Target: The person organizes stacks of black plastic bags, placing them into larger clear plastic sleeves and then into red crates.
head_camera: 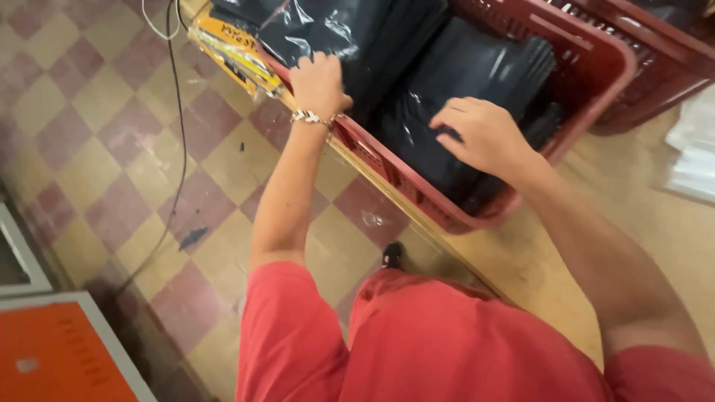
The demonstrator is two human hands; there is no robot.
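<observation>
A red plastic basket [588, 71] stands on a wooden table [655, 238] and holds stacks of black plastic-wrapped packages [462, 82]. My left hand [319, 83], with a beaded bracelet at the wrist, reaches over the basket's near rim and grips the edge of a glossy black package [328, 30] at the left end. My right hand [480, 134] rests fingers-down on the black packages in the middle of the basket, fingers curled on their top edges. Whether it grips one I cannot tell.
A second red basket [670, 45] stands behind the first. Yellow flat packs [231, 48] lie at the table's left end. White sheets [693, 149] lie at the right. Below left is a checkered tile floor [112, 149] with a black cable [181, 134], and an orange cabinet [59, 357].
</observation>
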